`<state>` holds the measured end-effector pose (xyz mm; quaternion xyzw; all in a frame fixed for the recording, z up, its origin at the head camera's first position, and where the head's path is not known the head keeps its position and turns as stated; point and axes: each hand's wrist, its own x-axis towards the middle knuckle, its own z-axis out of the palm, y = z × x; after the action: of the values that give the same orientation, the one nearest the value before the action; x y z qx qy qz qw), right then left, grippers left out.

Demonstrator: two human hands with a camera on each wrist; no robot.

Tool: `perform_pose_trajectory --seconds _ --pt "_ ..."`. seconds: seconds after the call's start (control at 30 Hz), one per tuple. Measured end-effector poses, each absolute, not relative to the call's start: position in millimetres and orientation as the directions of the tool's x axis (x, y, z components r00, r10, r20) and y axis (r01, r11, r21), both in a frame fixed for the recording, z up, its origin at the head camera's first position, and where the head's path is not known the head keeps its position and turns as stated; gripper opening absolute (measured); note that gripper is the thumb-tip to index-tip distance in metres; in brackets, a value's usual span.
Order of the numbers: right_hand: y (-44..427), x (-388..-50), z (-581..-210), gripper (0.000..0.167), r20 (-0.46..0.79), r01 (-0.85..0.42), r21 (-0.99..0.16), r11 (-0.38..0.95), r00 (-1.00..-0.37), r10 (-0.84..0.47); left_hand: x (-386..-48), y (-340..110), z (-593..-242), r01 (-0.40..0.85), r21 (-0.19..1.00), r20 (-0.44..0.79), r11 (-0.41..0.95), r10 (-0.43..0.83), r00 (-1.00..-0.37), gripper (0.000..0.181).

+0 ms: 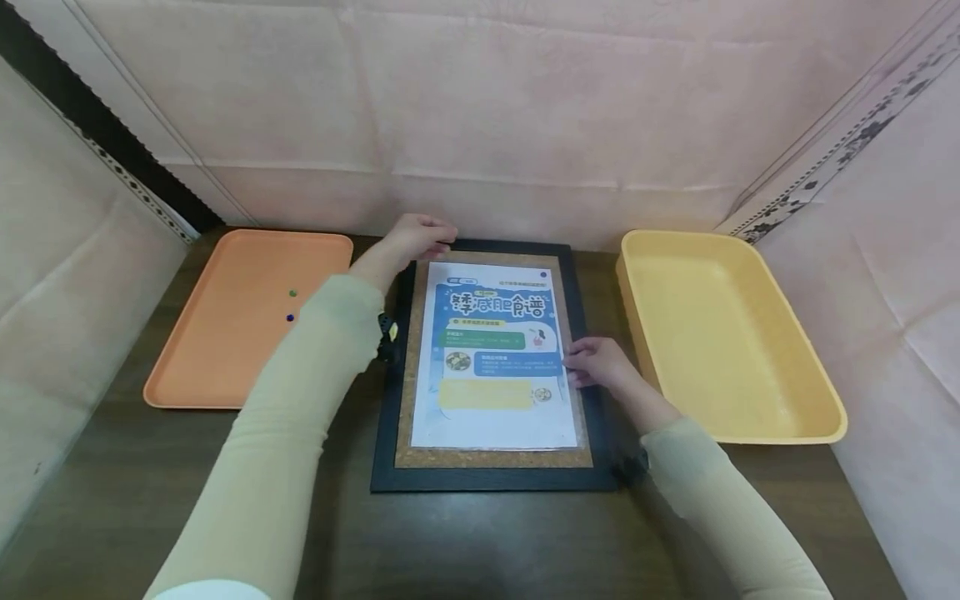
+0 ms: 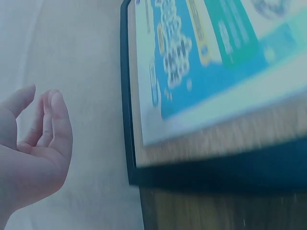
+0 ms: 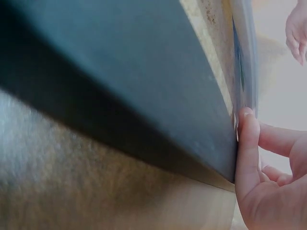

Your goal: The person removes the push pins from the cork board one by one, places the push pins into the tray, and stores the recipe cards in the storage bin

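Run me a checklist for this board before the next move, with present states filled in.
1. Printed sheet within the cork: ok, cork shows along all four sides.
2. Right hand at the sheet's right edge: ok, fingers touch it.
3. Left hand free: ok, holds nothing.
4. Left hand steadying the sheet: not ok, it's off the sheet.
5. Dark dot at the top right corner a fastener: cannot tell, too small.

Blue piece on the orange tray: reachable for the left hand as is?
Probably yes: the left hand looks empty, and nothing covers the blue piece on the orange tray.
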<state>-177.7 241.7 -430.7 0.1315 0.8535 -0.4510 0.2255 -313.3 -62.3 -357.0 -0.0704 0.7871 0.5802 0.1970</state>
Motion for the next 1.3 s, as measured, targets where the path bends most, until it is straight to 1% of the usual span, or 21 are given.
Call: perform_pose_trajectory --seconds 0.27,0.47,0.7,0.93,1.03,1.2,1.3 --pt "241 -177 -431 0.040 -0.494 0.418 -0.719 0.555 -0.869 0.015 -319 -26 -356 -0.334 0.902 -0.390 0.273 0.185 -0.902 0.039" --pt "239 -180 -433 0.038 -0.486 0.414 -0.725 0.551 -0.874 0.018 -326 -5 -367 -0.302 0.918 -0.359 0.258 0.215 -0.908 0.035" --pt "238 -180 -434 0.039 -0.478 0.408 -0.721 0.560 -0.878 0.024 -326 16 -382 -0.256 0.914 -0.334 0.314 0.229 -0.914 0.033" --pt "241 -177 -434 0.038 -0.476 0.409 -0.714 0.568 -0.879 0.033 -327 45 -404 -0.262 0.889 -0.357 0.376 0.211 -0.910 0.029" --pt "242 -177 -434 0.037 -0.476 0.413 -0.714 0.566 -0.879 0.040 -327 57 -414 -0.260 0.891 -0.350 0.372 0.196 -0.916 0.029" --pt "241 -178 -434 0.035 -0.479 0.416 -0.719 0.557 -0.877 0.037 -326 71 -428 -0.250 0.881 -0.346 0.403 0.185 -0.920 0.032" --pt "240 -180 -433 0.034 -0.479 0.413 -0.720 0.558 -0.877 0.031 -326 76 -432 -0.218 0.861 -0.333 0.460 0.186 -0.924 0.032"
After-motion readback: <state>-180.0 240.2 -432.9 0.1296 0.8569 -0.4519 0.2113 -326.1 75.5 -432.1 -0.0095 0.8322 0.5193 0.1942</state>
